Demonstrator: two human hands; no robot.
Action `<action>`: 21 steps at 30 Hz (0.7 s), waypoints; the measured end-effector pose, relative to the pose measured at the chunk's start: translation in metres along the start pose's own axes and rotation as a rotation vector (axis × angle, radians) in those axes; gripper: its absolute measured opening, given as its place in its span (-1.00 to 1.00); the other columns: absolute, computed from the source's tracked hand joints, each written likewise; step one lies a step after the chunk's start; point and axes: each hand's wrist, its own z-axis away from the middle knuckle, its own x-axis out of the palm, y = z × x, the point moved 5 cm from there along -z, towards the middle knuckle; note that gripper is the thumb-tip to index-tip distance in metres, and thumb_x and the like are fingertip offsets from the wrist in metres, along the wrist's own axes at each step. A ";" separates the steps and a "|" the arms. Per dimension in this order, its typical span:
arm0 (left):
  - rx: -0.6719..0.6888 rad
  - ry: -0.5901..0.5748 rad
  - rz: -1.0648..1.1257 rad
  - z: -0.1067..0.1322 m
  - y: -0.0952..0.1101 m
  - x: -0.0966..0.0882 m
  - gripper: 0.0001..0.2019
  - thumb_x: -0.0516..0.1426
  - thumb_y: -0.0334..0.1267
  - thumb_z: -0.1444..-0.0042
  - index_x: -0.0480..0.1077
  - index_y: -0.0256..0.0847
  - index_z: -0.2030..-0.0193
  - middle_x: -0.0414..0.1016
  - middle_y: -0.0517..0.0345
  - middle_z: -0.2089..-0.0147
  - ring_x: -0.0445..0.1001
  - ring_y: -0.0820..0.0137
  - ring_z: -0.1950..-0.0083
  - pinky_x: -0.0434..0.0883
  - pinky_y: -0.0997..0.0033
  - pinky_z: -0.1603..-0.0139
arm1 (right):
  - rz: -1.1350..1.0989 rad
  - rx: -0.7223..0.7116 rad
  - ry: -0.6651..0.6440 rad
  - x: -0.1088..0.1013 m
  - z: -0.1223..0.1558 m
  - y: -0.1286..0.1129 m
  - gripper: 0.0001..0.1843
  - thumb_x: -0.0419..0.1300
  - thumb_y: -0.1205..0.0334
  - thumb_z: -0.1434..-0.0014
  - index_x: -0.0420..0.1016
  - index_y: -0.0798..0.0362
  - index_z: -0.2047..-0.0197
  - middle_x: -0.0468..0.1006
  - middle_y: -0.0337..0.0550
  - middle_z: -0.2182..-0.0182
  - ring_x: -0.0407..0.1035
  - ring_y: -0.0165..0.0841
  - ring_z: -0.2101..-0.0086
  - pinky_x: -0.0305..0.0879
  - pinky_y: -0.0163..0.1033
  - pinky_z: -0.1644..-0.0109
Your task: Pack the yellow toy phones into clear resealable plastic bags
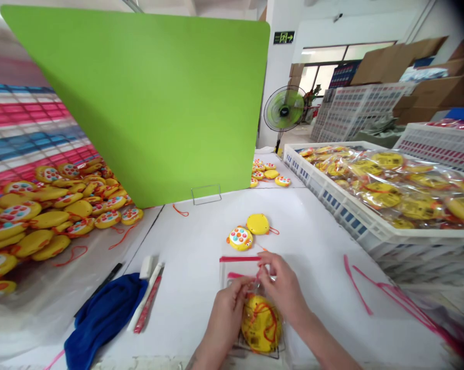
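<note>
Near the table's front edge lies a clear zip bag (pixel 261 329) with a yellow duck-like toy (pixel 257 321) and its orange cord inside. My left hand (pixel 229 311) pinches the bag's upper left edge. Opposite it, my right hand (pixel 281 282) has its fingers closed on the top of the same bag. Under my hands are more flat bags with a red zip strip (pixel 239 259). Just beyond sit two toys: one face up with coloured buttons (pixel 240 238), the other yellow back up (pixel 257 224).
Many loose toys (pixel 50 221) are heaped at left. A white crate (pixel 355 221) of bagged toys stands at right. A green board (pixel 158 108) rises behind a wire stand (pixel 206 195). Blue cloth (pixel 108 308), pens (pixel 145 298) and pink strips (pixel 394 290) lie on the table.
</note>
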 end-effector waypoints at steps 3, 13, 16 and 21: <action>-0.160 0.042 0.202 -0.003 -0.027 -0.003 -0.67 0.02 -0.02 -0.21 0.40 -0.18 0.04 0.55 0.06 0.20 0.51 0.30 0.24 0.42 0.34 0.22 | 0.067 0.235 0.041 -0.034 -0.005 0.069 -0.77 0.02 0.23 -0.05 0.42 0.03 0.23 0.56 -0.12 0.33 0.41 -0.30 0.40 0.37 -0.20 0.28; -0.278 0.038 0.442 -0.008 -0.049 -0.005 -0.51 0.16 0.14 -0.03 0.35 -0.23 0.08 0.51 0.11 0.33 0.50 0.32 0.30 0.40 0.40 0.35 | 0.762 0.053 0.004 -0.100 0.019 0.171 -0.66 -0.02 0.29 -0.13 0.52 0.07 0.12 0.53 0.08 0.14 0.37 -0.05 0.06 0.27 0.09 -0.04; -0.267 -0.004 0.435 -0.007 -0.048 -0.003 -0.56 0.20 0.11 -0.02 0.38 -0.24 0.16 0.50 0.15 0.37 0.48 0.34 0.33 0.39 0.41 0.32 | 0.903 -0.024 0.094 -0.090 0.022 0.154 -0.53 -0.06 0.44 -0.15 0.40 0.09 -0.10 0.34 0.15 -0.14 0.17 0.00 -0.17 0.18 0.16 -0.14; -0.220 0.007 0.324 -0.007 -0.048 -0.005 -0.69 0.19 0.00 -0.07 0.36 -0.25 0.39 0.38 0.25 0.47 0.35 0.44 0.42 0.28 0.50 0.38 | 0.908 -0.062 0.121 -0.081 0.021 0.140 -0.48 -0.08 0.48 -0.17 0.33 0.02 -0.17 0.24 0.09 -0.22 0.01 -0.01 -0.26 0.03 0.22 -0.24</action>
